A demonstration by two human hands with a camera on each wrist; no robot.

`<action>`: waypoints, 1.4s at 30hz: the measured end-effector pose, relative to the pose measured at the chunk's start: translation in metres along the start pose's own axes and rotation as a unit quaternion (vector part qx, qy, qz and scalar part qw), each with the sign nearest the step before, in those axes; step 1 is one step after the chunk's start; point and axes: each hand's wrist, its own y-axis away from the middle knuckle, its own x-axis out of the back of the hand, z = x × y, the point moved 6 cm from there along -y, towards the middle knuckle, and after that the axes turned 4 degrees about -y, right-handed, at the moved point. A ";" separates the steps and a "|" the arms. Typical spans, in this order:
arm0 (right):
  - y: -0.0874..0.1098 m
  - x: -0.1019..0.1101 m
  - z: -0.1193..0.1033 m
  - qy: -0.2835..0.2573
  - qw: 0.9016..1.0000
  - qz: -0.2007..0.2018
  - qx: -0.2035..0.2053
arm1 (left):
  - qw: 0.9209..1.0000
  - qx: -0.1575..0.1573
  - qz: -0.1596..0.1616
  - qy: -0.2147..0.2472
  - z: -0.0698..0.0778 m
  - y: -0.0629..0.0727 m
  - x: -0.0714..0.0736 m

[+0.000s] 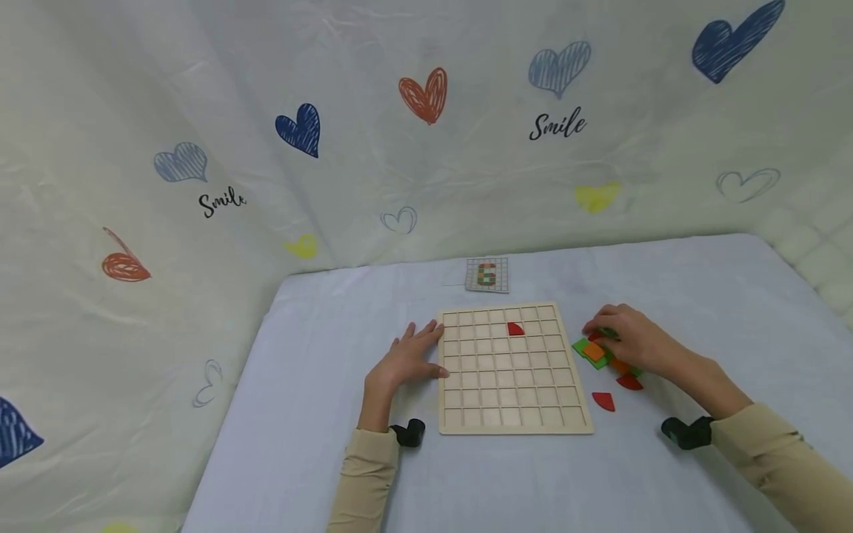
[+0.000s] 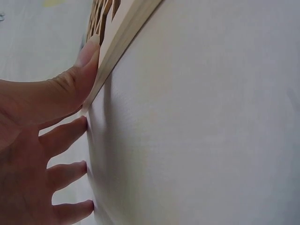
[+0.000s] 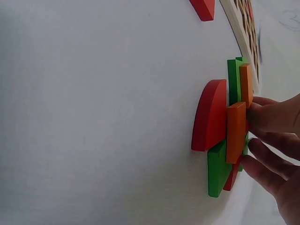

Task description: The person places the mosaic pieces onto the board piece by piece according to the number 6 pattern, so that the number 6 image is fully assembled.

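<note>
A square wooden grid board (image 1: 500,429) lies on the table with a red quarter-circle piece (image 1: 515,329) in one cell of its upper part. My left hand (image 1: 408,358) rests at the board's left edge, fingers spread. In the left wrist view its thumb (image 2: 86,58) presses against the board's rim (image 2: 123,40). My right hand (image 1: 629,337) bends over a pile of green, orange and red pieces to the right of the board. Its fingertips reach in among an orange piece (image 3: 236,132) and its neighbours; I cannot tell whether they pinch one.
A small card (image 1: 487,275) with a coloured pattern on a grid lies behind the board. Between board and right forearm sits a loose red quarter-circle (image 1: 603,401); another red piece (image 1: 629,382) lies at the pile's near edge. A printed curtain (image 1: 426,170) hangs behind the table.
</note>
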 end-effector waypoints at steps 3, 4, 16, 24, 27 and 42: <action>0.001 0.000 0.002 0.007 1.000 0.001 -0.007 | 1.000 -0.003 -0.001 -0.001 0.001 -0.001 -0.001; 0.001 0.000 0.002 0.009 1.000 0.002 -0.010 | 1.000 -0.003 -0.002 -0.001 0.002 -0.001 -0.001; 0.003 0.002 0.005 0.000 1.000 0.006 -0.020 | 1.000 -0.014 -0.008 -0.008 0.004 -0.004 -0.001; 0.005 0.003 0.004 -0.006 1.000 0.019 -0.005 | 1.000 -0.012 -0.009 -0.013 0.004 -0.005 -0.002; 0.005 0.004 0.002 -0.002 1.000 0.024 0.000 | 1.000 -0.011 -0.006 -0.011 0.004 -0.005 -0.001; 0.010 0.000 -0.002 -0.034 0.999 -0.003 0.006 | 1.000 0.004 -0.005 -0.013 -0.002 -0.003 -0.001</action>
